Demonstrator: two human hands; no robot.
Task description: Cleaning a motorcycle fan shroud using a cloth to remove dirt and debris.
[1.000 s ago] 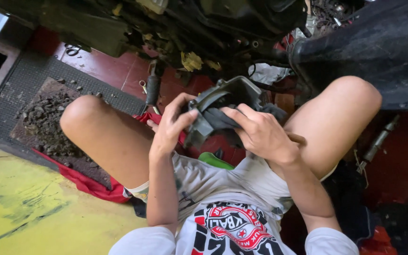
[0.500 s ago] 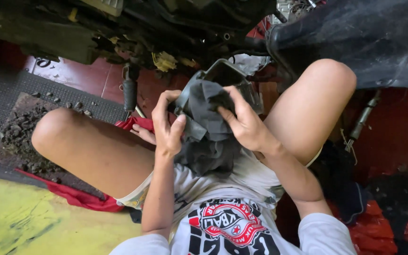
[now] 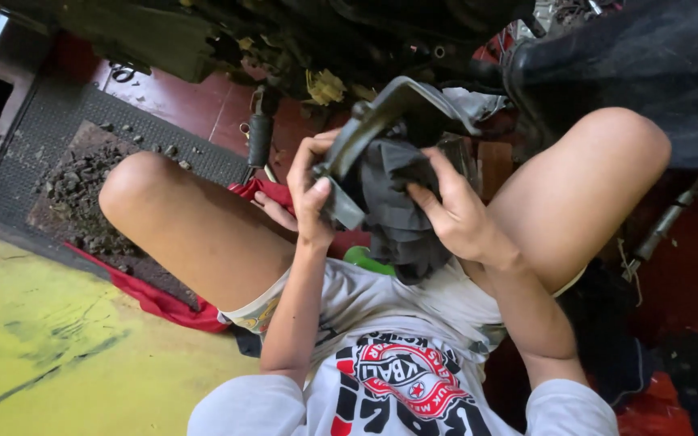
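Observation:
I sit on the floor with both knees spread. My left hand (image 3: 310,192) grips the lower edge of a dark metal cover part (image 3: 381,113), held up tilted in front of me. My right hand (image 3: 452,211) presses a dark grey rag (image 3: 396,208) against the inside of that part; the rag hangs down toward my lap. A small green object (image 3: 363,260) peeks out below the rag.
A greasy machine underside (image 3: 309,40) with a yellow connector (image 3: 325,85) spans the top. A black rubber mat (image 3: 34,137) with a pile of dirt (image 3: 78,190) lies left. A red cloth (image 3: 163,303) lies under my left leg. Yellow-painted floor (image 3: 42,347) fills the lower left.
Both hands lifted the metal part higher and turned it, so its edge faces me. The rag moved from covering the part to hanging inside it under my right hand.

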